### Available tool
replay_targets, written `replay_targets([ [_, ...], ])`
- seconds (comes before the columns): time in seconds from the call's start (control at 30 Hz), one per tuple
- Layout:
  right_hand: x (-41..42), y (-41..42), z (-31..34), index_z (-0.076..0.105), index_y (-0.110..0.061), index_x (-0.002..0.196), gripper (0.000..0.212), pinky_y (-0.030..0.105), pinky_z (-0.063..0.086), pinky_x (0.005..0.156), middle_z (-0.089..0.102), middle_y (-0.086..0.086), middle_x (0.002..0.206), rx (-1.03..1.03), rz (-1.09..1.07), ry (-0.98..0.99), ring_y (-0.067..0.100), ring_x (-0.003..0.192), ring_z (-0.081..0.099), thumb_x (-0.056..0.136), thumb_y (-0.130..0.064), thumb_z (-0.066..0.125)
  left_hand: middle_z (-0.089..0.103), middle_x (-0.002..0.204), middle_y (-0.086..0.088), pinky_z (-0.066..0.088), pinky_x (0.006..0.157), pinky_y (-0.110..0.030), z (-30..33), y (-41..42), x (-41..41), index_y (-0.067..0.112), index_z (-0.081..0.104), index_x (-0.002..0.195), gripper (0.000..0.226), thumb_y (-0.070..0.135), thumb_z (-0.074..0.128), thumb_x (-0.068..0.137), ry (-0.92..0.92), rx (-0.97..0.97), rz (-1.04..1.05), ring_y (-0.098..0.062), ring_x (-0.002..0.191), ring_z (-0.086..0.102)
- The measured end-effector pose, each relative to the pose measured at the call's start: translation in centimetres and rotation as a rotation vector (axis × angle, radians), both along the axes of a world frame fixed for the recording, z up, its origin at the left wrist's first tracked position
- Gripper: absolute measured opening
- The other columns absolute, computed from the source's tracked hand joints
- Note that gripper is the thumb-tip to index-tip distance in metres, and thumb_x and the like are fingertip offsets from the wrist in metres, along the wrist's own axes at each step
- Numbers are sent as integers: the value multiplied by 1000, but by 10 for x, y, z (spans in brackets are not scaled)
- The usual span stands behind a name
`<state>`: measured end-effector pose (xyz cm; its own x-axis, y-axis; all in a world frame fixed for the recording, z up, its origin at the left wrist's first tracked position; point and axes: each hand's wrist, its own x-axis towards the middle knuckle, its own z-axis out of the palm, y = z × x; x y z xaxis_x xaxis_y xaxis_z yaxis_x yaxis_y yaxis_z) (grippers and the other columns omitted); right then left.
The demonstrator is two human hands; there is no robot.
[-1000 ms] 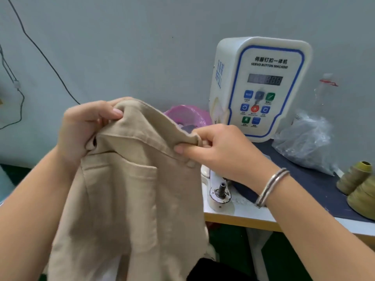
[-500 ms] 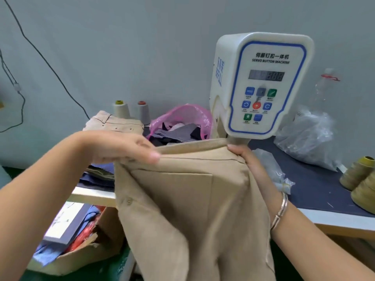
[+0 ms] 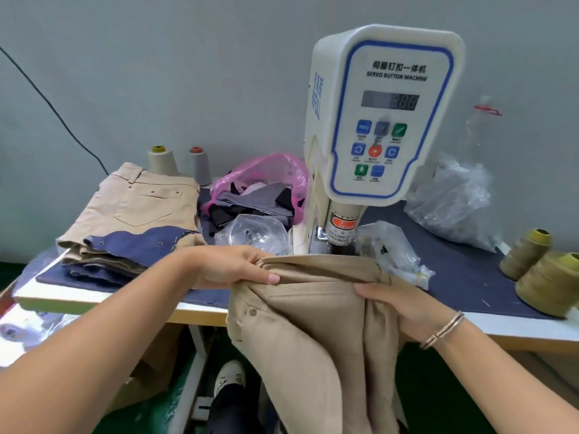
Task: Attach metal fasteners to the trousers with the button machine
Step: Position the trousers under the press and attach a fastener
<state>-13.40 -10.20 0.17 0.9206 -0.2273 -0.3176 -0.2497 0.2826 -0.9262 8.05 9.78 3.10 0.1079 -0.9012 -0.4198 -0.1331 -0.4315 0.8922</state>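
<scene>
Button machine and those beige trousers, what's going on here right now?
A person is holding a pair of beige trousers up to the servo button machine. The left hand pinches the waistband on one side and the right hand grips the bunched fabric on the other, with the waistband edge sitting right under the machine's press head. More folded trousers lie stacked on the table to the left.

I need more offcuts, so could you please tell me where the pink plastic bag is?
In the head view, the pink plastic bag sits on the table just left of the button machine, right of the folded beige trousers, behind a clear plastic bag.
</scene>
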Motion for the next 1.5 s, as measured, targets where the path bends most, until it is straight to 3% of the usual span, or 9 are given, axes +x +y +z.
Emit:
replay_targets([
  [0.27, 11, -1, -36, 76, -9, 93, 40, 32, 54, 82, 71, 16, 104, 16, -211, 92, 23, 90, 69, 63, -35, 74, 63, 63, 8, 47, 59, -12, -37, -15, 10, 26, 56, 54, 32, 22, 80, 75, -69, 144, -22, -5, 61, 62],
  [0.4, 26, -8, -33, 79, -16, 83, 27, 27, 55, 75, 74, 8, 92, 28, -313, 90, 17, 81, 71, 80, -40, 67, 67, 92, -9, 52, 83, -28, -50, -17, 16, 7, 56, 90, 33, 26, 78, 74, 13, 18, 75, -18, 88, 66],
  [0.57, 44, -21, -27, 70, -23, 92, 20, 23, 54, 59, 75, 3, 79, -77, -378, 107, 13, 69, 71, 87, -41, 64, 67, 113, -18, 56, 82, -32, -58, -20, 23, 2, 63, 112, 33, 17, 66, 84, 257, -83, 187, -25, 99, 65],
  [0.77, 52, -24, -41, 72, -21, 96, 26, 24, 54, 64, 75, 5, 93, -44, -324, 128, 16, 83, 72, 88, -43, 61, 63, 75, -5, 52, 59, -21, -72, -24, 27, 17, 67, 69, 15, 28, 77, 68, 214, -70, 278, -13, 65, 61],
  [0.97, 51, -27, -48, 78, -14, 93, 30, 28, 55, 69, 72, 10, 97, 197, -257, 38, 21, 84, 70, 75, -36, 69, 70, 104, -13, 57, 75, -30, -80, -30, 32, 11, 68, 102, 27, 26, 72, 80, 297, -152, 360, -21, 90, 68],
  [1.13, 48, -25, -55, 78, -12, 87, 18, 24, 55, 65, 73, 12, 93, 95, -207, -59, 17, 82, 71, 73, -20, 69, 67, 111, -21, 56, 81, -34, -90, -35, 27, 6, 62, 114, 40, 30, 64, 82, 265, -166, 397, -25, 96, 66],
  [1.27, 50, -27, -56, 75, -10, 91, 14, 28, 56, 69, 73, 14, 95, 30, -261, -21, 19, 83, 70, 85, -15, 65, 68, 78, -6, 55, 58, -26, -90, -30, 24, 17, 65, 69, 26, 41, 73, 74, 273, -139, 399, -16, 69, 66],
  [1.37, 49, -28, -57, 73, -10, 96, 16, 29, 54, 70, 73, 12, 94, 12, -268, 15, 19, 82, 70, 85, -19, 66, 63, 79, -9, 53, 59, -27, -86, -26, 25, 12, 60, 80, 54, 50, 88, 52, 237, -52, 326, -20, 69, 60],
  [1.5, 49, -27, -56, 76, -11, 91, 21, 25, 55, 64, 73, 12, 94, 79, -249, -2, 18, 80, 71, 75, -24, 70, 64, 66, -1, 52, 55, -22, -75, -24, 26, 17, 66, 61, 22, 28, 84, 67, 229, 29, 197, -11, 59, 63],
])
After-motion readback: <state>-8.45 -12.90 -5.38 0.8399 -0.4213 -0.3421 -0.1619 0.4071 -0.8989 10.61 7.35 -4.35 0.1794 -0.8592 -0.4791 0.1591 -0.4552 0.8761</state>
